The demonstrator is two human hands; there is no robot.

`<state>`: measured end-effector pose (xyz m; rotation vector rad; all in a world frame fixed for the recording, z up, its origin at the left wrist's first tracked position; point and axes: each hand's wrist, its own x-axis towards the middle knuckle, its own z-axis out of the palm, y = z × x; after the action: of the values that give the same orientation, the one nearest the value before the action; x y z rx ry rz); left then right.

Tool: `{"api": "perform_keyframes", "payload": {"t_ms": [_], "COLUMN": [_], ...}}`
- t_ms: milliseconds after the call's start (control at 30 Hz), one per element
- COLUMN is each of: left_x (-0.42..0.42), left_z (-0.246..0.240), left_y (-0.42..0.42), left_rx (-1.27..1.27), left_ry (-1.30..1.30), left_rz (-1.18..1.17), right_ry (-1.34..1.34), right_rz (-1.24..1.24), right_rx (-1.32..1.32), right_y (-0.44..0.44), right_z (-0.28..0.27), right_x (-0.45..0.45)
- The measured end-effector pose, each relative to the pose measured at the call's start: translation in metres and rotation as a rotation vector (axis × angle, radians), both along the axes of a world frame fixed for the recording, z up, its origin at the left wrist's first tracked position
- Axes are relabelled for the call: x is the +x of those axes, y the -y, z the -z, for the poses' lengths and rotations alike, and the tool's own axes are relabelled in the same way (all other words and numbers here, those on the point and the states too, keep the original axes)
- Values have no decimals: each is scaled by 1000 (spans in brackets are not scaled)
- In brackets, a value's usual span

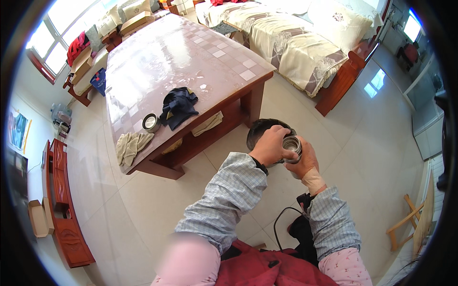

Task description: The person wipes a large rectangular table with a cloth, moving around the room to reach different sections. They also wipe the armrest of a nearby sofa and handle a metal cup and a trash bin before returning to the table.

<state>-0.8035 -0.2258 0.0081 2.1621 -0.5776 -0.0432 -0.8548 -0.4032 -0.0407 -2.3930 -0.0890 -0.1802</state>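
Both hands hold a small round metal container with a threaded open rim [291, 144] above the floor. My left hand [273, 144] grips its left side, the thumb across the front of the rim. My right hand [307, 157] wraps its right side from below; a tan bandage or tape circles that wrist. Just behind and below the hands is a dark round basin or bucket [263, 130], its contents unclear. On the near end of the table, to the left, lie a dark round lid or shallow container [150, 122], a crumpled navy cloth [179, 107] and a beige rag [130, 147].
A long wooden table [143, 78] with a glossy cover stands ahead left, with a folded cloth [208, 124] on its lower shelf. A covered sofa [282, 46] stands beyond. A folding wooden stand [406, 225] is at the right; a black cable [277, 221] hangs near my body.
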Motion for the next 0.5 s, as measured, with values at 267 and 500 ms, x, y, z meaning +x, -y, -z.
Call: {"api": "perform_keyframes", "payload": {"t_ms": [267, 500], "left_x": [-6, 3], "left_z": [-49, -70], "left_y": [-134, -318], "left_rx": [34, 746], "left_ry": [246, 89], "left_rz": [-237, -826], "right_ry": [117, 114], "right_rz": [29, 13], "right_rx": [74, 124], "right_y": [16, 14], "right_z": [10, 15], "right_x": [0, -4]}}
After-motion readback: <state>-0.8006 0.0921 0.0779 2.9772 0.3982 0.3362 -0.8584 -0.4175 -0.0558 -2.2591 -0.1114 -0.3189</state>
